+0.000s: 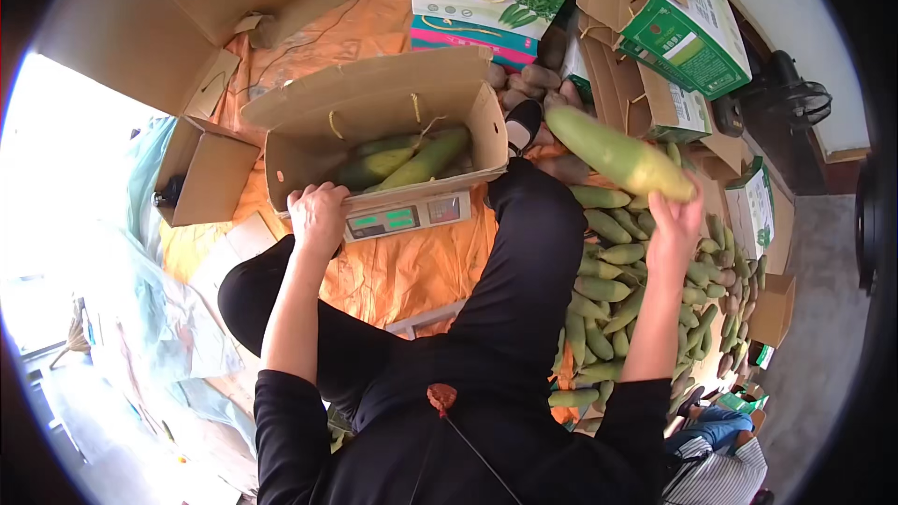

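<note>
1. In the head view, the right hand (675,224) was raised to the right of the person's bent knee, its fingers closed around the near, yellowish end of a large green radish (613,154).
2. That radish was tilted, its far end pointing up and left; it hung in front of a heap of radishes (608,290), well apart from the open box.
3. The left hand (318,215) lay at the near left corner of the open cardboard box (313,164), touching its front rim with the fingers bent; whether they pinched the cardboard could not be told.
4. Inside the box, more green radishes (421,166) lay side by side, partly hidden by the front wall. The lid flap stood up at the back, two yellow cord loops showing.
5. The box sat above a scale (407,220) with a lit green display, on an orange sheet (412,271).
6. Beyond the box stood a white carton (449,0) with a cord handle; at the upper right was a green-and-white carton (687,51), near a black fan (795,93).
7. Another person (720,468), partly visible, was at the lower right.
</note>
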### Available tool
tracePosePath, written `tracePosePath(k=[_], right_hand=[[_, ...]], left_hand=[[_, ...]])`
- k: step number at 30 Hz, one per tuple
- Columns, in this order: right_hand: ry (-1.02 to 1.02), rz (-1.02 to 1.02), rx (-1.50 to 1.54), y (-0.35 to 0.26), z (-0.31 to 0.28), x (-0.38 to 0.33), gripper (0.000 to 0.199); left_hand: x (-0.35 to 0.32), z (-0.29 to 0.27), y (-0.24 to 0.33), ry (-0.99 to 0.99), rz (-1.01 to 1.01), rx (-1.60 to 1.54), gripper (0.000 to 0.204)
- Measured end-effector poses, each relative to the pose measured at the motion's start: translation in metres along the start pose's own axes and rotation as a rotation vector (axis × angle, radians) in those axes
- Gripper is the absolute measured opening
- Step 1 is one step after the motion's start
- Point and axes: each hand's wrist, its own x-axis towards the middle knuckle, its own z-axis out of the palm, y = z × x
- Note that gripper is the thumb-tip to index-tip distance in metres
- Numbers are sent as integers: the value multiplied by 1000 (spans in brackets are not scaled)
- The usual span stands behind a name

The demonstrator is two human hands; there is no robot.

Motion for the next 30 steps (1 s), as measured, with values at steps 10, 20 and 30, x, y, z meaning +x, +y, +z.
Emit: tracePosePath(k=[10, 20, 30], right_hand=[[-201, 510, 339, -4, 215, 42, 42], [-575, 478, 3, 9, 258, 40, 37], [-252, 312, 63, -9, 89, 42, 27]], left_hand=[[-4, -3, -1, 33, 23, -13, 10], [-7, 0, -2, 25, 26, 21, 9], [-2, -5, 2, -37, 13, 73, 13]])
